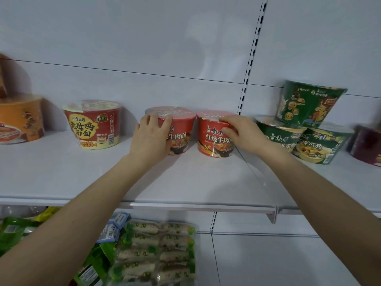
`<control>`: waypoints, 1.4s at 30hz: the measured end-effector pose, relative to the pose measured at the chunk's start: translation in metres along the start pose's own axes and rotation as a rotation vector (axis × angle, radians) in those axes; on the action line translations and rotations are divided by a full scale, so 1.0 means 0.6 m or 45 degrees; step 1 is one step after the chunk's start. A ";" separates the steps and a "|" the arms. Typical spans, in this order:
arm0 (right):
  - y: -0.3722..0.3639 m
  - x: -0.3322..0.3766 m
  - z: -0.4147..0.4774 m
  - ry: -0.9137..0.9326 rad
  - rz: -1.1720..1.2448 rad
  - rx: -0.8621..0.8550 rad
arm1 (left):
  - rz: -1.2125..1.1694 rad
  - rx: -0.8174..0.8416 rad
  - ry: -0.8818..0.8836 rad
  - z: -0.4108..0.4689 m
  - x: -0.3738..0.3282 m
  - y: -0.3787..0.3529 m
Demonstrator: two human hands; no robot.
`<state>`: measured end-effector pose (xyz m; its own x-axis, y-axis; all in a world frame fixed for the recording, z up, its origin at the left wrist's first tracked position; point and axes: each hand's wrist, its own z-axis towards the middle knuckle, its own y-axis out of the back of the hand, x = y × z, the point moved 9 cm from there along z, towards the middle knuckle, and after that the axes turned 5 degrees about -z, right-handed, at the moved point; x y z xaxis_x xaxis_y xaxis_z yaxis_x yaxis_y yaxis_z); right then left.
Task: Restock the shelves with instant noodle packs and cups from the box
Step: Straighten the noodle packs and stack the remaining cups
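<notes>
Upper shelf point(185, 182), white, front edge running left to right across the view.

Far left: orange cup point(19, 118), upright, blurred. Next, a red-and-yellow bowl point(92, 124), upright, label facing forward. A bare stretch of shelf separates it from the left hand point(150, 137).

The left hand grips the left red cup point(181, 129): fingers curled over the lid rim, palm against the cup's left side. The cup stands upright near the back wall, long axis vertical, wide lid end up, label to the front. A narrow gap separates it from the right red cup point(214, 139), which stands the same way, label forward. The right hand point(241, 131) grips this one, fingers over the rim on its right side, thumb on the front. The hands are apart, one cup each.

The shelf in front of both cups is bare out to the front edge. A slotted post point(250, 58) rises behind the right red cup.

Just right of the right hand are two green bowls point(323, 145) side by side, with a third green bowl point(311, 104) tilted on top of them. These close off the right side. A dark cup point(367, 143) at far right is too blurred to read.

Below, on the lower shelf: green packets point(12, 230) at left and a clear multipack point(156, 250) under the left forearm.
</notes>
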<state>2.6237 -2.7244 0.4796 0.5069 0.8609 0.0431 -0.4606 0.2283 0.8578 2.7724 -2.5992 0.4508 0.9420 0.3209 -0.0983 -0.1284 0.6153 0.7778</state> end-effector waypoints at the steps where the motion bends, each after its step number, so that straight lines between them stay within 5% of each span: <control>1: 0.000 0.000 0.000 0.002 0.004 0.016 | 0.000 0.001 -0.001 0.000 0.000 -0.001; 10: 0.008 -0.051 -0.006 -0.206 0.333 0.091 | 0.026 -0.014 -0.054 -0.002 0.003 0.006; 32: 0.010 -0.047 -0.012 -0.160 0.355 -0.027 | -0.121 -0.047 -0.041 0.011 0.017 0.023; 42: 0.002 -0.045 -0.009 -0.075 0.186 -0.014 | 0.050 0.086 0.079 -0.024 -0.007 0.011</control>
<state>2.6059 -2.7448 0.4766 0.4755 0.8573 0.1974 -0.5402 0.1074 0.8347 2.7634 -2.5862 0.4474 0.9152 0.3893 -0.1038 -0.1418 0.5523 0.8215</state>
